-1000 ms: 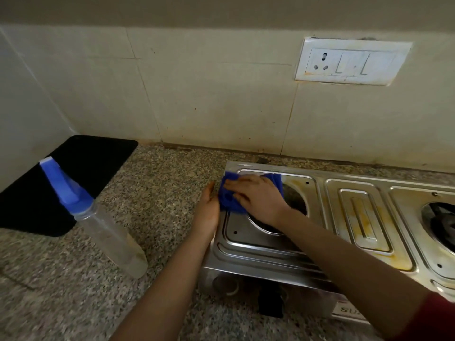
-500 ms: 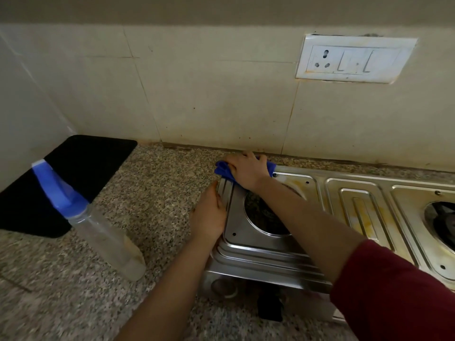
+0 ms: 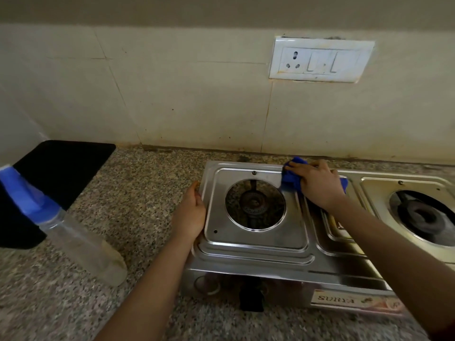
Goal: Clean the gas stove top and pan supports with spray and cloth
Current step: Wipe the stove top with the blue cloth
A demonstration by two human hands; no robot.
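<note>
A stainless steel gas stove sits on the speckled granite counter, with its left burner and right burner bare of pan supports. My right hand presses a bunched blue cloth onto the stove top near the back edge, right of the left burner. My left hand rests against the stove's left edge, fingers curved along it. A clear spray bottle with a blue head stands on the counter at the left, apart from both hands.
A black mat lies at the counter's far left by the tiled wall. A white socket and switch plate is on the wall above the stove. A black knob is on the stove's front.
My right hand has slid the blue cloth rightward along the back edge, from the stove's back left corner to right of the left burner. My left hand stays at the left edge.
</note>
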